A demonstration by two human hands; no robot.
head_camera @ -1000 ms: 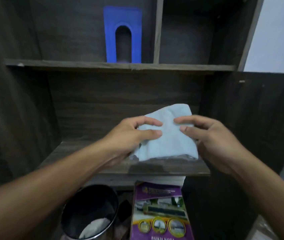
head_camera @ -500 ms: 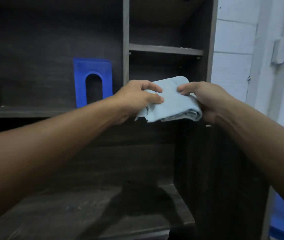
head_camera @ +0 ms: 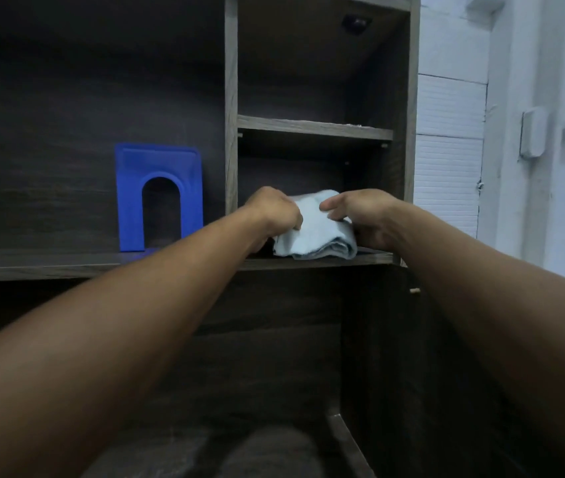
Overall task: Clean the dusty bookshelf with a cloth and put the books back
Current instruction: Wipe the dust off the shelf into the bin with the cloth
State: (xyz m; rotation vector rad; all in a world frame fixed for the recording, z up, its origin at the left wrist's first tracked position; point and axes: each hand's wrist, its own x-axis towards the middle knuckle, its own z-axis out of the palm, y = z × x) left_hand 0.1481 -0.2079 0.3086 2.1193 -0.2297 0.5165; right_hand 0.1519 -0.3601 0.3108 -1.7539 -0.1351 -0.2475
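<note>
A folded light-blue cloth (head_camera: 315,232) lies on the board of the small right compartment of the dark wooden bookshelf (head_camera: 308,263). My left hand (head_camera: 270,212) grips the cloth's left side with curled fingers. My right hand (head_camera: 364,215) holds its right side, fingers bent over the top. Both arms reach forward and up from the bottom of the view. No books are in view.
A blue bookend (head_camera: 158,198) stands on the same board, left of the vertical divider (head_camera: 231,105). A short upper board (head_camera: 315,127) sits above the cloth. A white wall (head_camera: 515,98) is to the right of the bookshelf.
Both hands carried the cloth up from the lower board and set it down in the small right compartment. The view rose, so the book and bin below dropped out of sight.
</note>
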